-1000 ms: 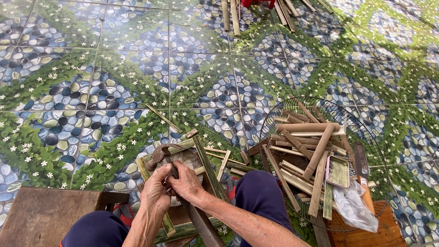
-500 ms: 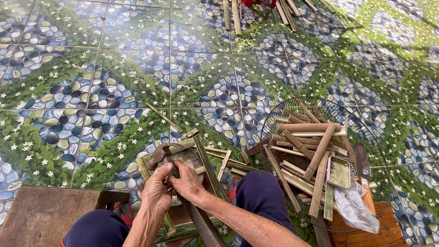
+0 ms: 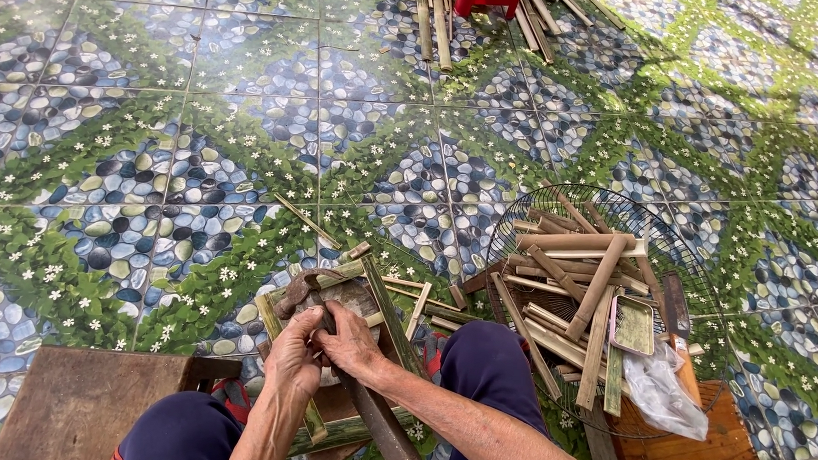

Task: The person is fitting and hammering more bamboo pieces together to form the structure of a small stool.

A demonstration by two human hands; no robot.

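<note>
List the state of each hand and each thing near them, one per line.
left hand: closed around a bamboo strip.
right hand: gripping the dark blade handle.
bamboo strip: held upright between the knees.
wire basket: lying flat, filled with cut bamboo pieces.
plastic bag: crumpled on the wooden board.

The left hand (image 3: 293,358) and right hand (image 3: 351,340) meet side by side, fingers touching, over a wooden block (image 3: 351,296). A long blade (image 3: 378,417) runs back from under the fingers toward the person, between the knees. Bamboo strips (image 3: 383,302) lie around the block, just ahead and right of the fingers. Well to their right a wire basket (image 3: 679,246) holds bamboo sticks (image 3: 578,265). A wooden stool (image 3: 80,404) stands left of the fingers. More bamboo poles (image 3: 437,20) lie far ahead.
</note>
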